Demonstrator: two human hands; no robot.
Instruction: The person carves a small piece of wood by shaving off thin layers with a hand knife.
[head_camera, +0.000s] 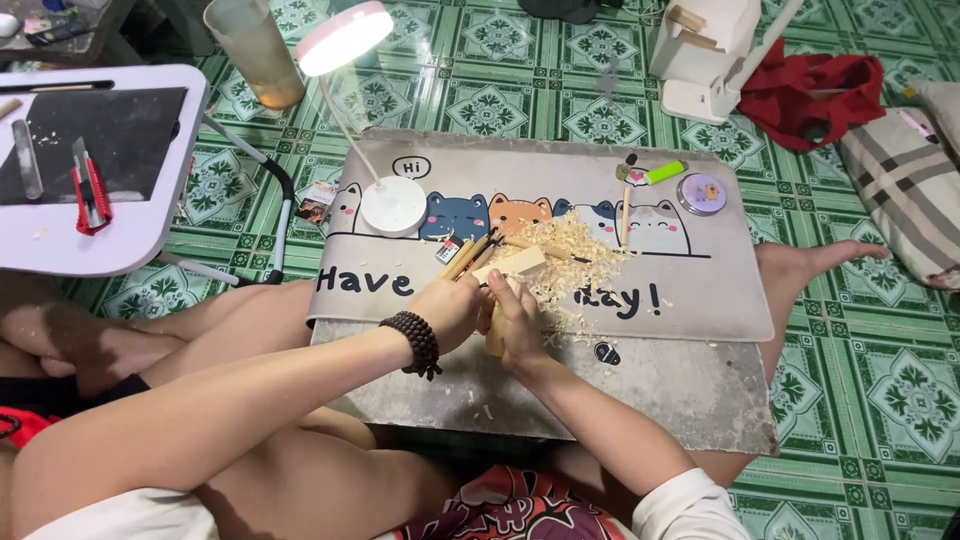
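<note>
With our left hand (447, 310) and right hand (518, 325) clamped together on the wooden piece (497, 338), seemingly with a blade between, one slip could nick a finger.

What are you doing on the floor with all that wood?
A person sits on the green tiled floor at a cat-print mat. The left hand and right hand are pressed together around a pale wooden stick. Wood shavings, a wooden block and wooden-handled tools lie just beyond them. A lit desk lamp stands on the mat.
</note>
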